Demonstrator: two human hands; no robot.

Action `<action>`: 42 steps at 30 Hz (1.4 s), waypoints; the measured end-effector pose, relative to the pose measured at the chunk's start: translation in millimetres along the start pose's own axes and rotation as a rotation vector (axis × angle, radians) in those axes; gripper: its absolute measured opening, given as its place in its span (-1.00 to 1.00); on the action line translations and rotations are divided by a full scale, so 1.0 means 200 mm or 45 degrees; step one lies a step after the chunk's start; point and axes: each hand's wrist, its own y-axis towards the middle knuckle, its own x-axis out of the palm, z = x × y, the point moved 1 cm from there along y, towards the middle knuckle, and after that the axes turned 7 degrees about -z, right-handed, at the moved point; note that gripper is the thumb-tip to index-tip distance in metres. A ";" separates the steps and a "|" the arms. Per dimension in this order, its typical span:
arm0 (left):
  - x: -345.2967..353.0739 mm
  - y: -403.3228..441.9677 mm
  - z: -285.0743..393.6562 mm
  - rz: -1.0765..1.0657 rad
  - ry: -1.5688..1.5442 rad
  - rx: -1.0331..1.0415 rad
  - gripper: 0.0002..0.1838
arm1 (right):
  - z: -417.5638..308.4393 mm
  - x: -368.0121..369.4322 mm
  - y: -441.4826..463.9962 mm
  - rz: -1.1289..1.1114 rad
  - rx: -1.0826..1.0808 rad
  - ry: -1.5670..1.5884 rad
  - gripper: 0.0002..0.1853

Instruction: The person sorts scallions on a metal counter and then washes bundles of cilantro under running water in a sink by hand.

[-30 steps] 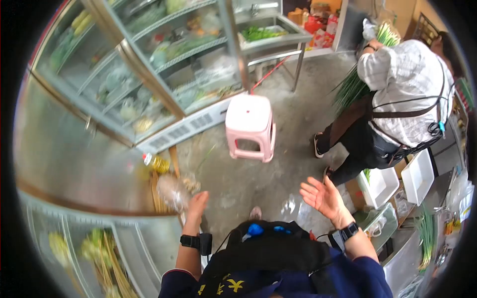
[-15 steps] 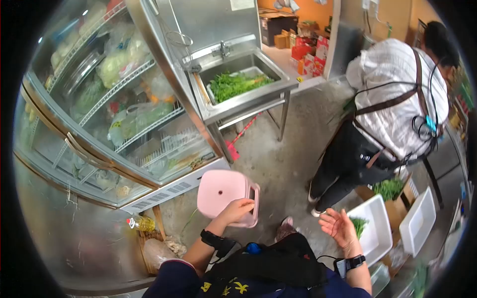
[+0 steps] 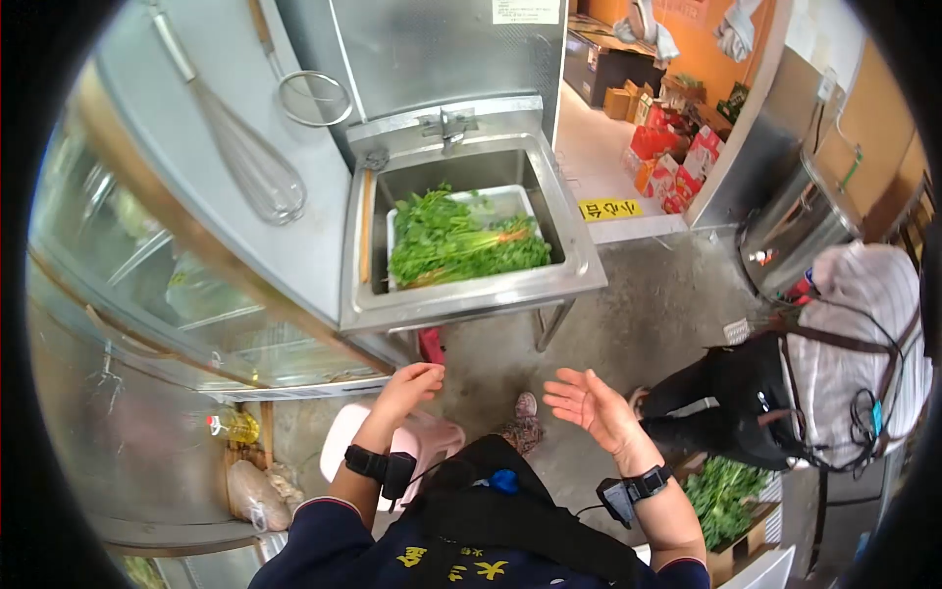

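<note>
My left hand [image 3: 410,386] is in the air above a pale pink stool [image 3: 436,440], holding nothing, its fingers loosely bent and close together. The stool is partly hidden by my left forearm. My right hand [image 3: 596,410] is held out over the floor, palm turned up and fingers apart, with nothing in it. In front of both hands stands a steel sink [image 3: 471,306]. Inside its basin lies a bunch of leafy green herbs [image 3: 456,240] in a white tray [image 3: 517,199]. Neither hand touches the sink or the greens.
A glass-fronted fridge [image 3: 147,265] stands at left, with a whisk [image 3: 240,147] and a strainer [image 3: 314,98] hanging beside it. At right another person [image 3: 844,363] bends over near a box of greens [image 3: 721,501]. An oil bottle [image 3: 235,426] is at lower left.
I have moved nearer the sink, which now appears larger and more central. The stool has shifted lower left in view, under my left arm. The other person appears farther right and lower.
</note>
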 end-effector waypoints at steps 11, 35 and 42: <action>0.32 1.17 0.81 -0.203 -0.644 0.129 -0.63 | -1.15 -0.58 1.11 0.111 0.135 -0.870 -0.64; -0.06 1.82 1.08 0.982 -1.796 0.443 -0.48 | -1.22 -0.59 3.32 -0.611 -1.129 -2.474 -0.63; -0.25 2.33 1.20 0.953 -1.792 0.293 -0.60 | -1.21 -0.52 3.10 -0.406 -0.223 -1.250 -0.77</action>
